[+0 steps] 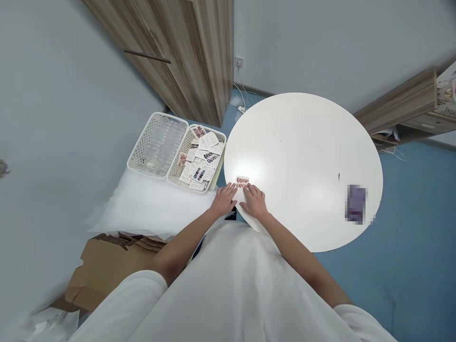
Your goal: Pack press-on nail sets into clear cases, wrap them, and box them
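A small white card of press-on nails lies at the near left edge of the round white table. Its nails are reddish and orange, set in two rows. My left hand rests at the table's edge, fingers stretched out, with its fingertips at the card's lower left corner. On the other side, my right hand lies with fingers spread, fingertips at the card's lower right. Neither hand appears to grip the card, though the fingertips are small in view.
Left of the table, a white basket holds many nail cards, beside another basket with clear plastic cases. White sheeting lies below them, above cardboard boxes. A blurred purple object sits on the table's right.
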Action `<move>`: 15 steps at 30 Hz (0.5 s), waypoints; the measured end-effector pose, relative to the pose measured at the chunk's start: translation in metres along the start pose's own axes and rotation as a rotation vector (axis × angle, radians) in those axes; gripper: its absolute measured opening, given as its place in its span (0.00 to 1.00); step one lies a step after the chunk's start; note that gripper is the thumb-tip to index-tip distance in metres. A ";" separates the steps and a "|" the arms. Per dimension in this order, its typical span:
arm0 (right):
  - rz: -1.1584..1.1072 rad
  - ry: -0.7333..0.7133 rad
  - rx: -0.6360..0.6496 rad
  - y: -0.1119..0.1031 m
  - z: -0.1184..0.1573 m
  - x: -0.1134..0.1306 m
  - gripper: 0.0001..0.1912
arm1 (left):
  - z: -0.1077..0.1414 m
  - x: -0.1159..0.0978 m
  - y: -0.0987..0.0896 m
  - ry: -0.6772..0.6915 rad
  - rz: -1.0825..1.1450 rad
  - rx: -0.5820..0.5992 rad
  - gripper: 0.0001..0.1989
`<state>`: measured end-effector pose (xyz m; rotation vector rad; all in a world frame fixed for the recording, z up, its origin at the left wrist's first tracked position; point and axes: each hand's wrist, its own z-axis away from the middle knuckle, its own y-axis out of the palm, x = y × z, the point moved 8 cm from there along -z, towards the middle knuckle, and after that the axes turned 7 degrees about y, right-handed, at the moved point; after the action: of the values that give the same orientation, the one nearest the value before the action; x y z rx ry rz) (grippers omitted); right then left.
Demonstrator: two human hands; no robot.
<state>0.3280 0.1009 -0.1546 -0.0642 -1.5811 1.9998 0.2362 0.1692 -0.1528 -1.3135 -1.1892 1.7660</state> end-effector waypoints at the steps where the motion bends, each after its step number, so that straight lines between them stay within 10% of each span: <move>1: 0.006 0.009 0.003 0.000 -0.001 0.001 0.31 | -0.001 0.000 0.000 0.002 -0.004 0.003 0.23; 15: -0.013 0.081 0.018 -0.009 -0.029 0.009 0.31 | -0.026 0.023 -0.015 -0.069 0.214 -0.022 0.25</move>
<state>0.3348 0.1316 -0.1524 -0.1262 -1.5089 1.9759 0.2536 0.2024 -0.1506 -1.4482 -1.1437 1.9680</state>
